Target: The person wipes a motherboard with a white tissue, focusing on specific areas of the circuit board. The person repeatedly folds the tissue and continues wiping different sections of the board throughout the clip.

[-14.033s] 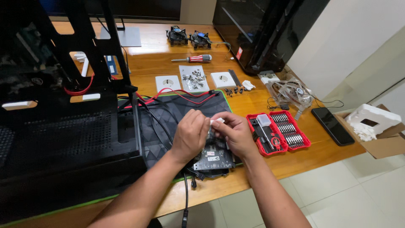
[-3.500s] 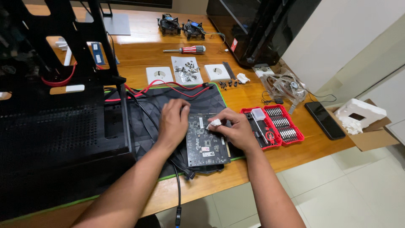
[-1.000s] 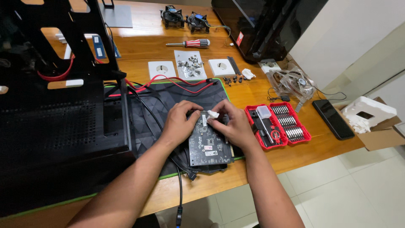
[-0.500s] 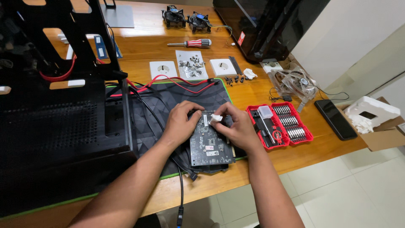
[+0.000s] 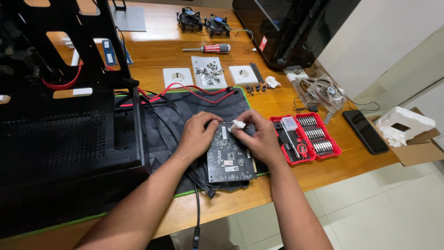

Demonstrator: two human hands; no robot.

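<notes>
A dark circuit board (image 5: 230, 157) lies on a black mat with a green edge (image 5: 185, 109), its far end under my hands. My left hand (image 5: 198, 134) rests on the board's upper left corner and steadies it. My right hand (image 5: 256, 136) pinches a small white wad (image 5: 238, 125), like tissue, against the board's top edge. A thin metal rod shows between the two hands; I cannot tell which hand holds it.
A black open computer case (image 5: 64, 120) fills the left, with red and black cables trailing over the mat. A red bit set case (image 5: 307, 138) lies right of my hand. Farther off: a red-handled screwdriver (image 5: 208, 48), trays of screws (image 5: 209, 78), two fans, a phone (image 5: 365, 131), a cardboard box.
My hands stay on the board's far end with the white wad; over the last second they shifted only slightly. Earlier the right hand held the wad a little lower on the board.
</notes>
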